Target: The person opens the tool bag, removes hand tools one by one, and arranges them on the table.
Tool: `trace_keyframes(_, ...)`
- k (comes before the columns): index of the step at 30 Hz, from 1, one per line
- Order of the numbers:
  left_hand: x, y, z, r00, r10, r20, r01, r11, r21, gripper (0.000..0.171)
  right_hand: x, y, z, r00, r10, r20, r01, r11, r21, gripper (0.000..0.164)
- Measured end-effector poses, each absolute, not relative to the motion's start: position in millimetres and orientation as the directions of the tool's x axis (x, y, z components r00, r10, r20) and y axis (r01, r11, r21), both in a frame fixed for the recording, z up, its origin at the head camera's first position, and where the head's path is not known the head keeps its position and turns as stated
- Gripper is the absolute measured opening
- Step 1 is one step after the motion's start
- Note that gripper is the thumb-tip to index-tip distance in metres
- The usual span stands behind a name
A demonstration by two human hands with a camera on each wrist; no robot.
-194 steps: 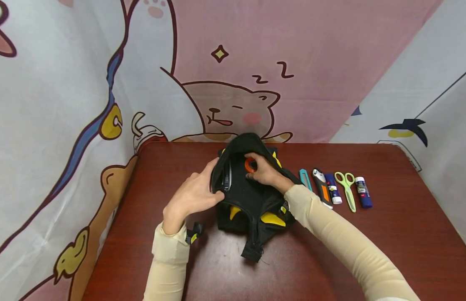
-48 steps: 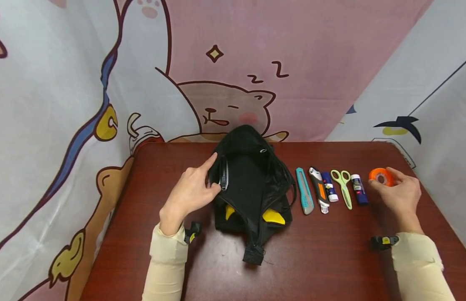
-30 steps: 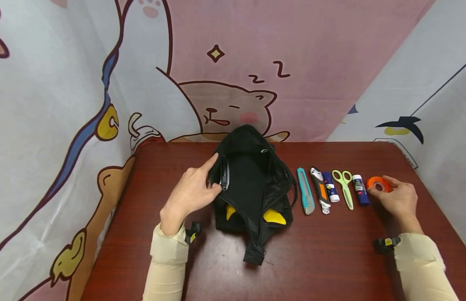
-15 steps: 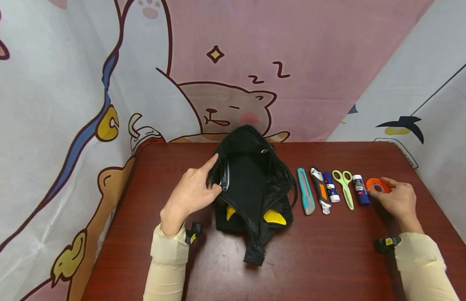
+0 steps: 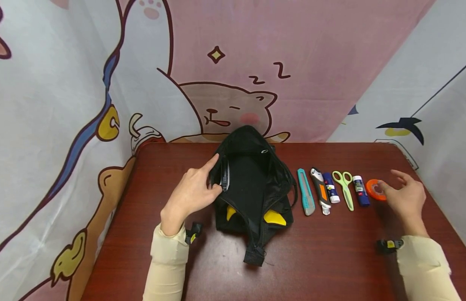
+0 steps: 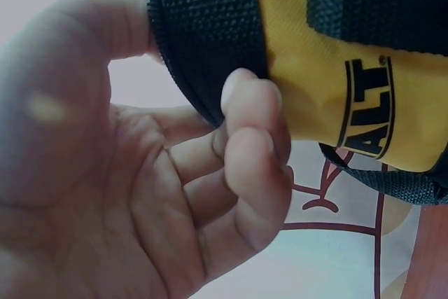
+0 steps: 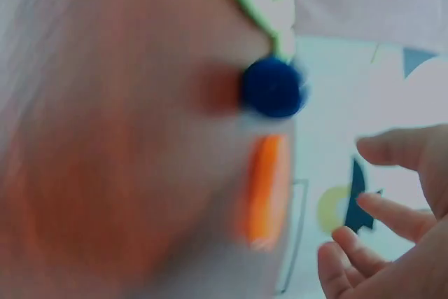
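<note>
My left hand (image 5: 189, 192) grips the left rim of a black and yellow bag (image 5: 248, 175) and holds its mouth open. In the left wrist view, thumb and curled fingers pinch the bag's zippered edge (image 6: 199, 40). An orange roll of tape (image 5: 371, 195) lies flat on the table at the right end of a row of tools. Just right of it is my right hand (image 5: 406, 198), fingers spread and holding nothing. The right wrist view shows those fingers apart from the tape (image 7: 266, 194).
Left of the tape lie a glue stick (image 5: 361, 194), green scissors (image 5: 346, 188), another glue stick (image 5: 331, 188), a black and orange utility knife (image 5: 321, 190) and a teal utility knife (image 5: 305, 192). A patterned cloth (image 5: 312, 50) hangs behind the table (image 5: 323, 259).
My right hand has taken the tape from inside the bag to the row's right end, set it down, let go and drawn back rightward. The left hand keeps its hold on the rim.
</note>
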State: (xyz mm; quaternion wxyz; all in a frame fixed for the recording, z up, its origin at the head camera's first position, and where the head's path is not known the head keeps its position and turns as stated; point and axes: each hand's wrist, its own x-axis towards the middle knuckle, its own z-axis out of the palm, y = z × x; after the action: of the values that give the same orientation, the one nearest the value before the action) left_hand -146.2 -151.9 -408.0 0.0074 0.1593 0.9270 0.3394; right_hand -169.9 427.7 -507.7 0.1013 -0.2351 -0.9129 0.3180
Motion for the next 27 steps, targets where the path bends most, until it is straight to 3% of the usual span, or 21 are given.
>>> trace_keyframes(6, -145.7, -152.6, -409.7, -0.946, 0.308, 0.105, 0.301, 0.707, 0.640, 0.088, -174.3, 388.5, -471.3, -0.797, 0.600, 0.063, 0.339, 0.531, -0.776, 0.055)
trace_keyframes(11, -145.3, -153.4, -410.0, -0.944, 0.310, 0.109, 0.304, 0.699, 0.648, 0.088, -175.5, 338.7, -440.2, -0.816, 0.546, 0.187, 0.076, 0.423, -0.903, 0.047)
trace_keyframes(17, -145.4, -153.6, -410.5, -0.944, 0.308, 0.117, 0.308, 0.696, 0.648, 0.089, -182.6, 273.0, -413.0, -0.833, 0.409, 0.372, -0.207, 0.393, -0.896, 0.044)
trace_keyframes(27, -146.5, -149.5, -410.5, -0.938, 0.323, 0.122, 0.323, 0.692, 0.645, 0.090, -187.9, 198.5, -384.8, -0.851, 0.238, 0.468, -0.396, 0.293, -0.870, 0.037)
